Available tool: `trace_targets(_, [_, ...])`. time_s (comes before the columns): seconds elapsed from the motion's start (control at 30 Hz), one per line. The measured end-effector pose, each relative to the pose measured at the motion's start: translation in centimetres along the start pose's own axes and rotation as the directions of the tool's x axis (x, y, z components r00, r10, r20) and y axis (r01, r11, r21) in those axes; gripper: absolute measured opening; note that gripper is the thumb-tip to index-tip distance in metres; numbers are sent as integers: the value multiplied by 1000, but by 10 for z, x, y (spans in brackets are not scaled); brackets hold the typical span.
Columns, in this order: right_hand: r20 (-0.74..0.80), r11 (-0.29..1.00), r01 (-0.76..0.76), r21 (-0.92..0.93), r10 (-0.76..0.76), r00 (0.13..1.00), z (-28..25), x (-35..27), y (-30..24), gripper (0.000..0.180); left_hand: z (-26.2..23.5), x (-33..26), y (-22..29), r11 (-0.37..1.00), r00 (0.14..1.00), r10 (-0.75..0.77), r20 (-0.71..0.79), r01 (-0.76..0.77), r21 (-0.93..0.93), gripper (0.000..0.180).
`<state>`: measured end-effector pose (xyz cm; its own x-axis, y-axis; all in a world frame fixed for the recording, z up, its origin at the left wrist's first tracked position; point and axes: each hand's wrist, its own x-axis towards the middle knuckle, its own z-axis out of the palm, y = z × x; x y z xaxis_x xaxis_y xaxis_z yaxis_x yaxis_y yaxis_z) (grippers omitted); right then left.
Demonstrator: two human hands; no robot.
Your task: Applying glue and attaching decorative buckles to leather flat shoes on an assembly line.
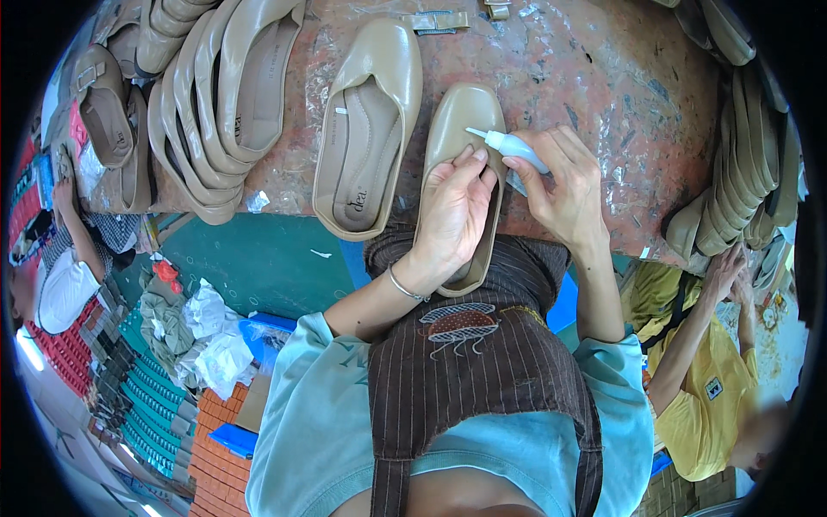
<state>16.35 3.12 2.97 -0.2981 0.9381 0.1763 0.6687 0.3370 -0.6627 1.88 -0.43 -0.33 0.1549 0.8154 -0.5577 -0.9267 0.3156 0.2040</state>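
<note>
A glossy beige flat shoe [468,108] lies toe away from me, its heel reaching past the table edge to my apron. My left hand [452,207] is palm up over the shoe's opening, fingers curled and gripping the upper's edge. My right hand [562,185] holds a small white squeeze bottle [519,149] with a narrow pointed nozzle. The nozzle tip points left, just over the shoe's upper near my left fingertips; whether it touches cannot be told. Beside it on the left lies a matching beige shoe [379,56]. A beige strap with a buckle [438,21] lies beyond the shoes.
The worn reddish table [629,112] bears nested beige shoes [194,121] at left and more shoes [732,172] at right. A buckled shoe [105,116] sits far left. A co-worker in yellow [706,388] works at right, another person in white [65,293] at left. White plastic bags [215,336] lie below left.
</note>
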Motion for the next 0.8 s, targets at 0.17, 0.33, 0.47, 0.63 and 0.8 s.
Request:
trace_targets(0.17, [12,1000,8,-17,-8,1000,-1,3,-3,16,-1,1,-1,1000,1000,-2,-11,2,-10,9])
trace_targets(0.33, [35,999,-3,-39,4,999,-4,7,-9,13,4,0,0,1000,999,1,-35,-1,5,7])
trace_targets(0.47, [35,998,6,-58,-4,999,-6,8,-11,12,10,-1,2,999,995,-20,-99,24,46,7])
trace_targets(0.63, [65,996,-35,-77,40,997,-13,9,-14,12,6,-2,2,999,997,-10,-80,13,36,6])
trace_targets(0.8, [70,996,5,-91,2,998,-11,14,-16,13,8,0,2,999,998,-20,-64,22,27,9])
